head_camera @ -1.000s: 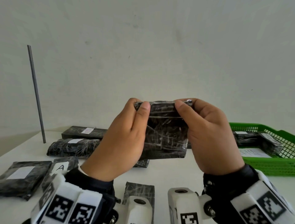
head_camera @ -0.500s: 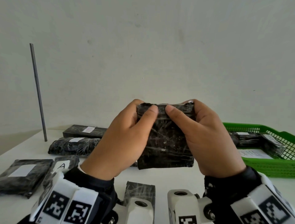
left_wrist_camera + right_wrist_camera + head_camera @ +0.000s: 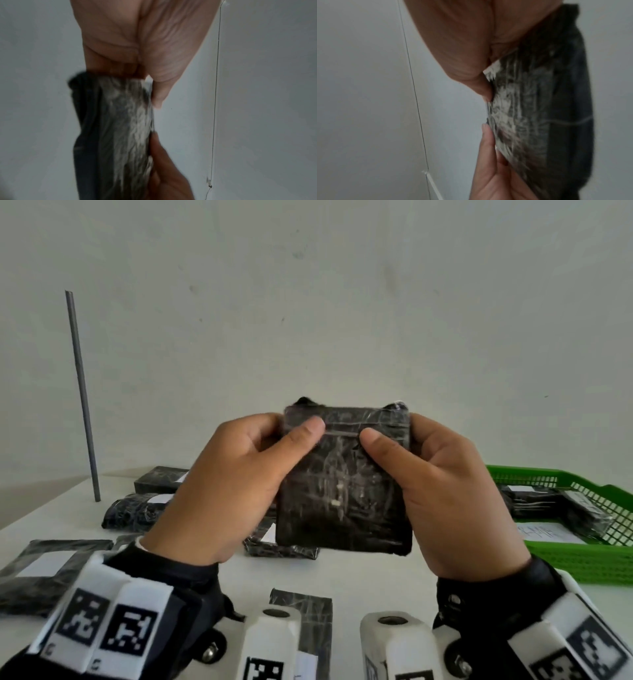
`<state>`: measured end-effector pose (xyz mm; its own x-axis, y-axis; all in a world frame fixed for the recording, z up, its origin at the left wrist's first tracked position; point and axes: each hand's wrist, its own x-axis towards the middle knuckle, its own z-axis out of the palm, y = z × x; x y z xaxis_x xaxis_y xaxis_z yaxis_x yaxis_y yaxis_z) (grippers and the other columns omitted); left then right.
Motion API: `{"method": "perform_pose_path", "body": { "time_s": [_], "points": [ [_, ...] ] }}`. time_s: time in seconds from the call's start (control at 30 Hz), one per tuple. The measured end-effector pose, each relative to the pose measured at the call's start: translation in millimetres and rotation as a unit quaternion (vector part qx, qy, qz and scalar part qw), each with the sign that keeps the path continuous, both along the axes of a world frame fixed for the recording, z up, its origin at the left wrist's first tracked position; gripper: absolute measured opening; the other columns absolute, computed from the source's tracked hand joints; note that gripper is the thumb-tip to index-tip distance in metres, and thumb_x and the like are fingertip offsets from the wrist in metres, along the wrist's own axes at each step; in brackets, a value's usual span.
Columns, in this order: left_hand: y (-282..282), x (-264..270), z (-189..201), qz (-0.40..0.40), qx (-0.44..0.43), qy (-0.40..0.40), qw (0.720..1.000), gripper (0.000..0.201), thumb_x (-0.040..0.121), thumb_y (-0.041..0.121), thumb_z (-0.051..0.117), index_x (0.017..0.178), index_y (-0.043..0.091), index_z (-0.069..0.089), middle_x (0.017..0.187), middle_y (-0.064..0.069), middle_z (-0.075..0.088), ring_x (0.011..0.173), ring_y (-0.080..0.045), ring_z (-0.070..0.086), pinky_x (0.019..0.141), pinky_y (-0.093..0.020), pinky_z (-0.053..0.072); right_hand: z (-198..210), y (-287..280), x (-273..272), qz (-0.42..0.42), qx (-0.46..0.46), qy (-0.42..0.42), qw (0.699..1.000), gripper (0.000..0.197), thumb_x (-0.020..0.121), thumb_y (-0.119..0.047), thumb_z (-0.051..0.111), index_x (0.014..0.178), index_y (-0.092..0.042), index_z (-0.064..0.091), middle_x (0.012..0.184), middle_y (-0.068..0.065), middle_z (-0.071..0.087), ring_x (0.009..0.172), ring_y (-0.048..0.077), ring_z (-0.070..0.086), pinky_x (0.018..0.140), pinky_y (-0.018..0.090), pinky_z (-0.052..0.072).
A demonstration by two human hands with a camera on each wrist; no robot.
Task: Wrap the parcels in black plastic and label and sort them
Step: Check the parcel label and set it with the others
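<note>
I hold a flat parcel wrapped in shiny black plastic [image 3: 342, 487] upright in the air above the white table [image 3: 359, 573]. My left hand [image 3: 239, 484] grips its left edge, thumb across the near face. My right hand [image 3: 442, 491] grips the right edge, thumb pressing the near face beside the left thumb. No label shows on the face turned to me. The left wrist view shows the parcel [image 3: 113, 135] edge-on under my left hand [image 3: 137, 44]. In the right wrist view the parcel [image 3: 539, 108] lies against my right hand [image 3: 471, 44], with fingers of the other hand below.
Several black-wrapped parcels lie on the table, some with white labels: one at the left [image 3: 44, 570], two at the back left [image 3: 133, 510], one near my wrists [image 3: 308, 628]. A green basket [image 3: 589, 563] at the right holds wrapped parcels. A grey rod [image 3: 82, 395] stands at the back left.
Both hands have turned the parcel from lying wide to standing taller and lifted it a little. The thumbs met at the middle, then drew slightly apart again.
</note>
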<state>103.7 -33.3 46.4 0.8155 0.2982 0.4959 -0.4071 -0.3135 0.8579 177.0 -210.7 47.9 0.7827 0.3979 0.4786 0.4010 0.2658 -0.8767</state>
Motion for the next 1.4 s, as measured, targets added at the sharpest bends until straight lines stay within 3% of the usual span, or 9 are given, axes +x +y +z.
{"method": "perform_pose_path", "body": {
  "time_s": [0.1, 0.2, 0.4, 0.63, 0.83, 1.07, 1.2, 1.27, 1.4],
  "points": [
    [4, -2, 1, -0.023, -0.011, -0.003, 1.000, 0.023, 0.078, 0.036, 0.073, 0.091, 0.019, 0.081, 0.091, -0.004, 0.081, 0.084, -0.018, 0.078, 0.069, -0.035, 0.063, 1, -3, 3, -0.002, 0.013, 0.013, 1.000, 0.017, 0.099, -0.021, 0.067, 0.105, -0.009, 0.077, 0.097, 0.011, 0.082, 0.088, 0.027, 0.080, 0.072, 0.040, 0.065],
    [4, -2, 1, -0.016, -0.027, -0.025, 0.999, 0.019, 0.078, 0.033, 0.073, 0.089, 0.020, 0.082, 0.089, -0.003, 0.081, 0.081, -0.016, 0.078, 0.061, -0.026, 0.060, 3, -5, 2, 0.030, 0.012, 0.033, 0.999, 0.019, 0.102, -0.017, 0.062, 0.107, -0.009, 0.078, 0.097, 0.012, 0.082, 0.087, 0.025, 0.080, 0.067, 0.032, 0.063],
    [2, 0, 0, -0.015, -0.003, -0.025, 1.000, 0.027, 0.080, 0.037, 0.073, 0.102, 0.022, 0.080, 0.099, -0.003, 0.081, 0.095, -0.025, 0.078, 0.086, -0.052, 0.062, 5, -6, 0, 0.046, 0.006, 0.053, 0.997, 0.031, 0.108, -0.024, 0.051, 0.107, -0.005, 0.075, 0.098, 0.013, 0.081, 0.090, 0.027, 0.080, 0.069, 0.036, 0.065],
    [-4, -5, 3, -0.038, 0.046, 0.020, 0.998, 0.035, 0.079, 0.043, 0.071, 0.112, 0.033, 0.075, 0.104, 0.005, 0.081, 0.096, -0.021, 0.078, 0.094, -0.050, 0.059, 3, -2, -1, 0.003, 0.003, 0.023, 1.000, 0.029, 0.107, -0.027, 0.055, 0.102, -0.005, 0.072, 0.091, 0.009, 0.081, 0.082, 0.021, 0.079, 0.065, 0.034, 0.064],
    [-7, -5, 4, -0.050, 0.046, 0.021, 0.997, 0.035, 0.080, 0.043, 0.071, 0.114, 0.034, 0.074, 0.108, 0.005, 0.080, 0.096, -0.021, 0.078, 0.091, -0.050, 0.060, -1, 1, 1, -0.038, 0.007, -0.009, 0.999, 0.021, 0.101, -0.026, 0.066, 0.101, -0.007, 0.072, 0.095, 0.011, 0.081, 0.090, 0.031, 0.079, 0.081, 0.059, 0.064],
    [-8, -7, 5, -0.065, 0.023, 0.007, 0.998, 0.035, 0.078, 0.038, 0.070, 0.112, 0.028, 0.075, 0.105, 0.004, 0.081, 0.098, -0.018, 0.078, 0.090, -0.045, 0.060, -1, 3, -3, -0.024, 0.033, -0.028, 0.999, 0.012, 0.096, -0.023, 0.072, 0.099, -0.012, 0.075, 0.098, 0.010, 0.081, 0.093, 0.030, 0.079, 0.085, 0.059, 0.063],
    [-5, -3, 3, -0.047, -0.009, -0.014, 0.999, 0.027, 0.081, 0.034, 0.070, 0.106, 0.025, 0.077, 0.099, 0.001, 0.081, 0.093, -0.020, 0.079, 0.073, -0.036, 0.064, 1, -1, 0, 0.020, -0.005, -0.050, 0.999, 0.031, 0.090, -0.026, 0.073, 0.116, -0.009, 0.069, 0.108, 0.008, 0.080, 0.101, 0.026, 0.078, 0.090, 0.052, 0.063],
    [-2, -3, 3, -0.037, -0.025, -0.018, 0.999, 0.026, 0.082, 0.033, 0.070, 0.105, 0.020, 0.078, 0.097, -0.001, 0.081, 0.089, -0.021, 0.079, 0.067, -0.033, 0.064, 2, -3, 3, 0.024, -0.043, -0.061, 0.997, 0.027, 0.092, -0.016, 0.073, 0.118, -0.010, 0.068, 0.107, 0.005, 0.081, 0.100, 0.022, 0.079, 0.090, 0.046, 0.063],
    [-2, -1, 0, -0.034, -0.010, -0.007, 0.999, 0.031, 0.080, 0.033, 0.071, 0.108, 0.021, 0.076, 0.102, 0.001, 0.081, 0.095, -0.020, 0.079, 0.085, -0.043, 0.062, -1, -7, 10, 0.005, -0.053, -0.070, 0.996, 0.019, 0.098, -0.009, 0.069, 0.116, -0.012, 0.070, 0.104, 0.002, 0.082, 0.098, 0.018, 0.079, 0.086, 0.037, 0.063]
  ]
}}
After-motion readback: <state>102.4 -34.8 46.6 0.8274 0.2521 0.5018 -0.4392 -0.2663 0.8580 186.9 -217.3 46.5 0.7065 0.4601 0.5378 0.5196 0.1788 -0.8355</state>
